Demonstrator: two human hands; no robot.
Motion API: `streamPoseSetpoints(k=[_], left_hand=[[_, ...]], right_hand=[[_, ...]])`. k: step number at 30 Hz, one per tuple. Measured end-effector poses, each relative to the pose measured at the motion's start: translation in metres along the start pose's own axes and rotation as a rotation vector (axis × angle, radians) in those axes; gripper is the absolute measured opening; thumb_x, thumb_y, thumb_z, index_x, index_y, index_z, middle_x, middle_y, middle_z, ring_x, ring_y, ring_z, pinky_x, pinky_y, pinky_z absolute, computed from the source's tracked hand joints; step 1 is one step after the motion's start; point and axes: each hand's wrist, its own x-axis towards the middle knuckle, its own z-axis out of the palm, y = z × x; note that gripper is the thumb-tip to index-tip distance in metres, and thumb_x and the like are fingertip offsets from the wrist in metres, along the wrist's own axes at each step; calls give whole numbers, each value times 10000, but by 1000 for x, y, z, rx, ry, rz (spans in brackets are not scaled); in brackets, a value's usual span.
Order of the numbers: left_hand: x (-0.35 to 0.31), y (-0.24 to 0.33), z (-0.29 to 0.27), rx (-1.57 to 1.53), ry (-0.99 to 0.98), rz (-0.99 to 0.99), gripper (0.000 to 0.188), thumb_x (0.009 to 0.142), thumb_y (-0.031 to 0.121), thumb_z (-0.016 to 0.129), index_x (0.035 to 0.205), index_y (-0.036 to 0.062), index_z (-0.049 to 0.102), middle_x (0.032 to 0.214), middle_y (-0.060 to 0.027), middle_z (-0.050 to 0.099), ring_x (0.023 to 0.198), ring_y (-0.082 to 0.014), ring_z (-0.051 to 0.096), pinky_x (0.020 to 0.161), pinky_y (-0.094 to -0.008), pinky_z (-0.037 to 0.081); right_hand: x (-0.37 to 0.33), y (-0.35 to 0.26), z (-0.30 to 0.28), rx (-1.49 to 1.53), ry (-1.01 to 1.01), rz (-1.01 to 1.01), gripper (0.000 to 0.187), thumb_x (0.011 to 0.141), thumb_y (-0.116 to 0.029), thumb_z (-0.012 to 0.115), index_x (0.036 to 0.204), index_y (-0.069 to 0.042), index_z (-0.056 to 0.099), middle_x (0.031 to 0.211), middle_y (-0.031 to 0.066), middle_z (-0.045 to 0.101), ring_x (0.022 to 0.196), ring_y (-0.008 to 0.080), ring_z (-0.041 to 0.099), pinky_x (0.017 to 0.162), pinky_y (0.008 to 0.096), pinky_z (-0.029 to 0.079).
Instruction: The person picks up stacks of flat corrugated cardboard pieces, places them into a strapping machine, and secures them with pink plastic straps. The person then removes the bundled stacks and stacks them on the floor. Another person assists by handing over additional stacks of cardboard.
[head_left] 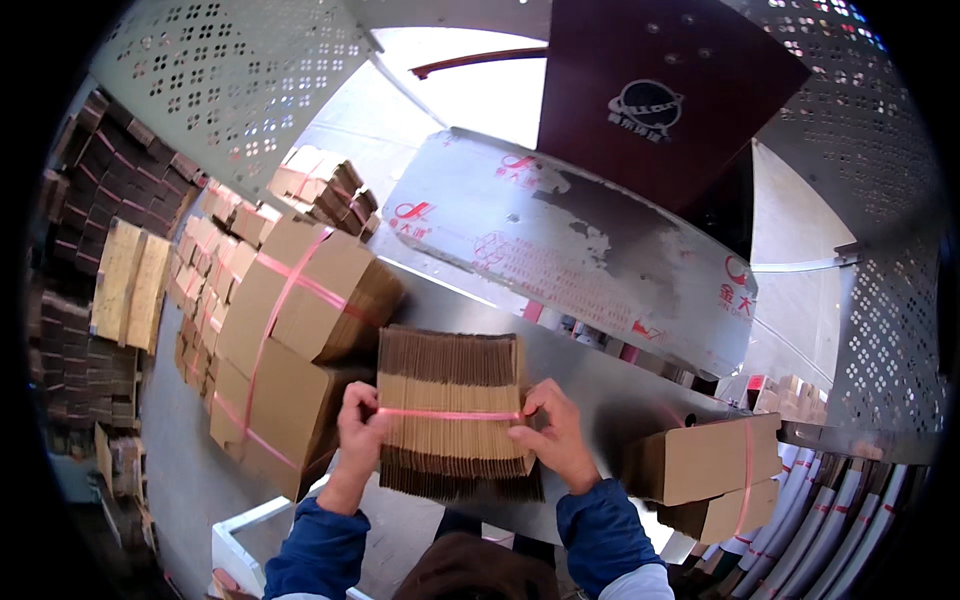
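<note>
A bundle of flat-folded cardboard boxes (pixel 450 450) stands on edge in front of me, brown along its far end and tan in the middle. Around its middle runs a pink strap (pixel 450 413). At the bundle's left side my left hand (pixel 358 435) is closed, its fingers pinching the strap by the edge. My right hand (pixel 556 430) grips the strap at the opposite side, thumb toward the cardboard. Parts of the fingertips are hidden against the bundle's sides.
Larger strapped cardboard bundles (pixel 265 395) stand to the left, with another strapped bundle (pixel 720 465) to the right. Beneath lies a metal table (pixel 590 390). Across the far side are a printed metal panel (pixel 570 240) and a dark red machine cover (pixel 650 90). Stacked cardboard (pixel 70 330) lines the far left.
</note>
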Motion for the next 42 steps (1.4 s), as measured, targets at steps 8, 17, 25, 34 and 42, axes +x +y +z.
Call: streamPoseSetpoints(k=[8, 17, 25, 34, 42], left_hand=[[-56, -146, -43, -311, -2, -198, 680, 1004, 510, 385, 1490, 48, 269, 1470, -90, 382, 1323, -221, 401, 1102, -361, 321], [-76, 130, 59, 456, -336, -68, 592, 926, 153, 535, 1466, 20, 334, 1557, -238, 200, 1437, -374, 223, 1156, -404, 204], [-32, 79, 25, 673, -544, 195, 791, 719, 321, 795, 1379, 40, 463, 1431, -220, 413, 1316, -384, 396, 1101, -429, 321], [-31, 32, 52, 249, -1022, -418, 1010, 739, 460, 771, 1492, 21, 262, 1463, -209, 404, 1369, -321, 376, 1117, -385, 318], [-5, 18, 105, -11, -1129, -522, 921, 805, 357, 753, 1500, 18, 253, 1475, -141, 392, 1329, -211, 387, 1068, -353, 363]], right_hand=[[-61, 53, 36, 147, 60, 274, 715, 999, -553, 338, 1428, 16, 390, 1472, 196, 400, 1360, 341, 374, 1123, 398, 265], [-137, 86, 10, 1045, 152, 1108, 720, 989, -594, 306, 1366, 4, 446, 1361, 207, 500, 1266, 363, 468, 1076, 437, 350], [-238, 115, -21, 1163, 539, 966, 780, 964, -658, 254, 1282, 5, 513, 1281, 202, 567, 1194, 381, 528, 1035, 484, 411], [-362, 3, 12, 852, 806, 913, 862, 924, -700, 347, 1487, -58, 229, 1502, 152, 363, 1362, 326, 370, 1079, 452, 362], [-312, -127, 72, 655, 628, 763, 757, 977, -518, 485, 1544, -138, 156, 1472, 72, 340, 1323, 220, 373, 1092, 399, 329]])
